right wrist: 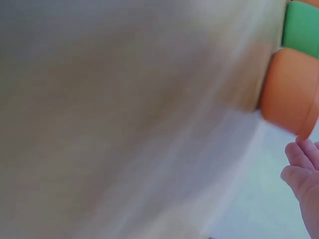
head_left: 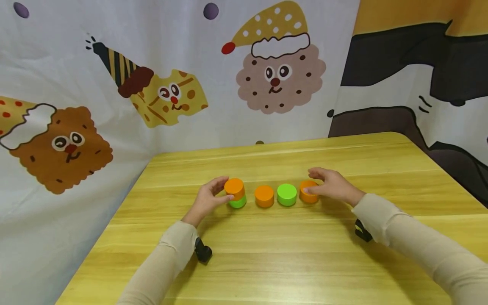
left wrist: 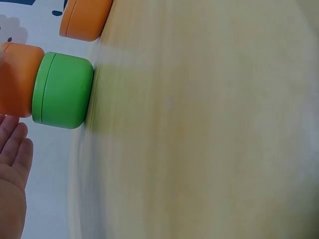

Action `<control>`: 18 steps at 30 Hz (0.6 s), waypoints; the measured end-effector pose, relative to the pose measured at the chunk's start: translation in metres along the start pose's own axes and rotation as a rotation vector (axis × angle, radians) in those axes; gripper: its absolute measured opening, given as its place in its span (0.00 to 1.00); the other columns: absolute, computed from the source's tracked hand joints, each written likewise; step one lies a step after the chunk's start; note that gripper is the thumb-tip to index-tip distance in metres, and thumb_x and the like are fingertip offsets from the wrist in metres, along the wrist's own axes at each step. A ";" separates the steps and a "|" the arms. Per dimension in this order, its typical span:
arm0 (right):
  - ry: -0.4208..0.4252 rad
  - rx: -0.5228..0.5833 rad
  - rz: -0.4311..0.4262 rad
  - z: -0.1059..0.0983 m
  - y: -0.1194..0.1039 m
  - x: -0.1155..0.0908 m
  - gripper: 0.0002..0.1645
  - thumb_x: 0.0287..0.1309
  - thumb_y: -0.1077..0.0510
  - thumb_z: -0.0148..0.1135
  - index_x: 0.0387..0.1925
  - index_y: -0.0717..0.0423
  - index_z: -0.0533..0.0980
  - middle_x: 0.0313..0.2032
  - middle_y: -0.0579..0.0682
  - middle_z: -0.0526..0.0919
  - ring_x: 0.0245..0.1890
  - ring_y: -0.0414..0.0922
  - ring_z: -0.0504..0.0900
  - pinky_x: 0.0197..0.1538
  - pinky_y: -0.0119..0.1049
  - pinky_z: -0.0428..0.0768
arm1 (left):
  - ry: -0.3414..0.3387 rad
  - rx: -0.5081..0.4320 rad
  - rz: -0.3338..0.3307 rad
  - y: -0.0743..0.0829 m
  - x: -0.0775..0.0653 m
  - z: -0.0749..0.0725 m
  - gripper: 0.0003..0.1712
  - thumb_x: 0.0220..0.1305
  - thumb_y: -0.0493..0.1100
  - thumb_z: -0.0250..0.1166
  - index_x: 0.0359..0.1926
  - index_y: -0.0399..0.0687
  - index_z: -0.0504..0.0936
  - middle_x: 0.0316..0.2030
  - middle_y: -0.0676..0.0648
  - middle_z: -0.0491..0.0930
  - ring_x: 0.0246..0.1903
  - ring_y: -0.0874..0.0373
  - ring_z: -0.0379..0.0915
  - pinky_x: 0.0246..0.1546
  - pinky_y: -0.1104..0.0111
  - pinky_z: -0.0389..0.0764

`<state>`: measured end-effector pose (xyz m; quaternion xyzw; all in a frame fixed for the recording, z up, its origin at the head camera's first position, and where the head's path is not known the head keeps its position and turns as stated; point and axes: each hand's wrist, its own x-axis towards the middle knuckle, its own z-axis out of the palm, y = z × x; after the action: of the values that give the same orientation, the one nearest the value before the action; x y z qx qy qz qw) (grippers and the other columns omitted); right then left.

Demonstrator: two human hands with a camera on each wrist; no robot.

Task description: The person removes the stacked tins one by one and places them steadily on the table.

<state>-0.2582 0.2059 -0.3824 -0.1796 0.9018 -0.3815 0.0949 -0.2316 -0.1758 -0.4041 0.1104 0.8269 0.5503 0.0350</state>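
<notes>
My left hand (head_left: 207,199) grips an orange lidded jar (head_left: 234,187), thumb in front and fingers behind. That jar sits on top of a green lidded jar (head_left: 238,202), and the left wrist view shows the pair with the left fingers (left wrist: 17,147) beside the orange one. To the right stand a second orange jar (head_left: 264,196), then another green jar (head_left: 286,195). At the row's right end, my right hand (head_left: 335,185) is spread around a third orange jar (head_left: 308,195), its thumb overlapping the front. In the right wrist view the fingertips lie close to this jar (right wrist: 289,92).
The jars stand in a row across the wood-grain table (head_left: 267,250). Behind the table's far edge hangs a white cloth (head_left: 213,127) printed with cartoon biscuits. A black wrist device (head_left: 203,251) sits under the left cuff, another (head_left: 362,231) under the right.
</notes>
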 end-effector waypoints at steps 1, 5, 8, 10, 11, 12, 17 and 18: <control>0.002 -0.006 -0.008 0.000 -0.003 0.003 0.52 0.50 0.41 0.66 0.65 0.68 0.58 0.60 0.67 0.67 0.62 0.63 0.63 0.63 0.58 0.63 | -0.008 0.011 -0.005 0.000 0.000 -0.001 0.41 0.52 0.44 0.71 0.65 0.40 0.64 0.61 0.42 0.69 0.62 0.49 0.63 0.64 0.58 0.65; 0.007 0.012 -0.029 0.002 -0.018 0.014 0.51 0.50 0.41 0.67 0.66 0.63 0.58 0.62 0.64 0.66 0.64 0.61 0.61 0.64 0.57 0.62 | -0.042 0.046 -0.013 0.000 -0.001 -0.002 0.42 0.52 0.45 0.71 0.66 0.40 0.62 0.63 0.42 0.66 0.63 0.49 0.61 0.65 0.59 0.63; -0.002 0.035 -0.045 0.003 -0.032 0.024 0.49 0.51 0.42 0.66 0.67 0.59 0.57 0.64 0.61 0.65 0.65 0.59 0.60 0.65 0.56 0.60 | -0.053 0.055 -0.012 0.000 -0.001 -0.002 0.42 0.52 0.44 0.71 0.66 0.40 0.62 0.64 0.41 0.65 0.64 0.48 0.60 0.65 0.58 0.62; -0.012 0.046 -0.066 0.004 -0.041 0.029 0.48 0.51 0.42 0.66 0.67 0.58 0.57 0.64 0.60 0.64 0.66 0.59 0.60 0.66 0.56 0.59 | -0.053 0.062 -0.015 0.001 -0.001 -0.002 0.42 0.52 0.44 0.71 0.66 0.41 0.63 0.63 0.41 0.65 0.64 0.49 0.60 0.65 0.58 0.62; -0.017 0.051 -0.078 0.004 -0.045 0.031 0.48 0.51 0.43 0.66 0.67 0.58 0.57 0.64 0.60 0.65 0.66 0.58 0.60 0.66 0.56 0.59 | -0.053 0.067 -0.014 0.001 -0.001 -0.002 0.42 0.52 0.45 0.71 0.66 0.41 0.63 0.63 0.41 0.66 0.64 0.49 0.60 0.65 0.58 0.62; -0.023 0.054 -0.092 0.005 -0.050 0.034 0.48 0.51 0.43 0.67 0.68 0.58 0.57 0.64 0.59 0.65 0.66 0.58 0.60 0.66 0.56 0.59 | -0.054 0.069 -0.018 0.001 -0.001 -0.002 0.42 0.51 0.44 0.71 0.65 0.42 0.64 0.63 0.42 0.66 0.64 0.49 0.61 0.65 0.58 0.62; -0.054 0.036 -0.183 0.017 -0.066 0.044 0.47 0.50 0.45 0.68 0.66 0.61 0.60 0.62 0.61 0.68 0.63 0.56 0.65 0.65 0.55 0.63 | -0.054 0.091 -0.040 0.000 -0.001 -0.001 0.41 0.50 0.43 0.72 0.64 0.42 0.65 0.62 0.41 0.68 0.63 0.48 0.62 0.65 0.58 0.63; -0.068 0.030 -0.200 0.020 -0.068 0.046 0.47 0.50 0.45 0.68 0.65 0.61 0.61 0.61 0.61 0.69 0.63 0.56 0.66 0.64 0.55 0.64 | -0.056 0.095 -0.047 0.000 -0.001 -0.001 0.41 0.50 0.43 0.72 0.64 0.41 0.65 0.61 0.41 0.68 0.63 0.47 0.62 0.65 0.58 0.63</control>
<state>-0.2774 0.1306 -0.3488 -0.2799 0.8699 -0.3962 0.0896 -0.2308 -0.1773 -0.4038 0.1077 0.8532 0.5062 0.0658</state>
